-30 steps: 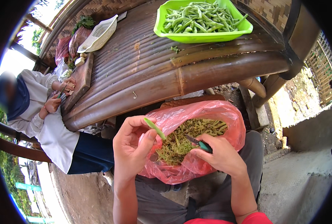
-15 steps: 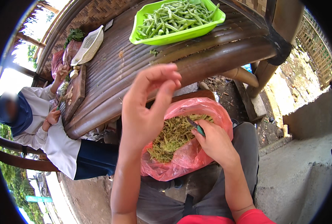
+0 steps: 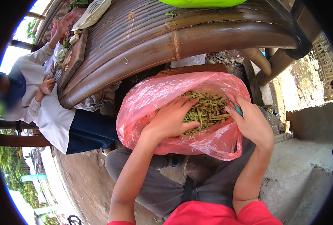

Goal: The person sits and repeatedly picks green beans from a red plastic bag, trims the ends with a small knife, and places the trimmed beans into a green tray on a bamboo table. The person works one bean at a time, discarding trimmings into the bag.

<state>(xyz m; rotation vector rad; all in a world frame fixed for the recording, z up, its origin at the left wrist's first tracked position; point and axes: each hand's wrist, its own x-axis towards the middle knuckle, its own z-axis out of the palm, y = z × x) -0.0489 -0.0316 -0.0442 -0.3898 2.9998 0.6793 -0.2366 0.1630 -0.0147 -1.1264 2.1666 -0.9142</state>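
A pink plastic bag point(image 3: 147, 93) lies open across my lap, full of green and brownish cut pieces point(image 3: 207, 107) that look like chopped beans. My left hand point(image 3: 168, 117) reaches into it from the left, thumb apart and fingers stretched flat over the pieces, gripping nothing I can see. At the bag's right rim, my right hand point(image 3: 254, 122) is closed around the green handle of a small knife point(image 3: 238, 109). Its thin blade points up and left over the contents.
Beyond the bag runs a bamboo table point(image 3: 136, 41) with a thick rounded edge. It bears a bright green tray point(image 3: 207, 3), cut off by the frame, and a white basket point(image 3: 93, 15). At the left sits a co-worker point(image 3: 50, 112) beside a wooden board point(image 3: 74, 56).
My left hand has come down from above the table's edge into the bag, its fingers stretching out. My right hand with the knife has shifted right. The view has tipped downward.
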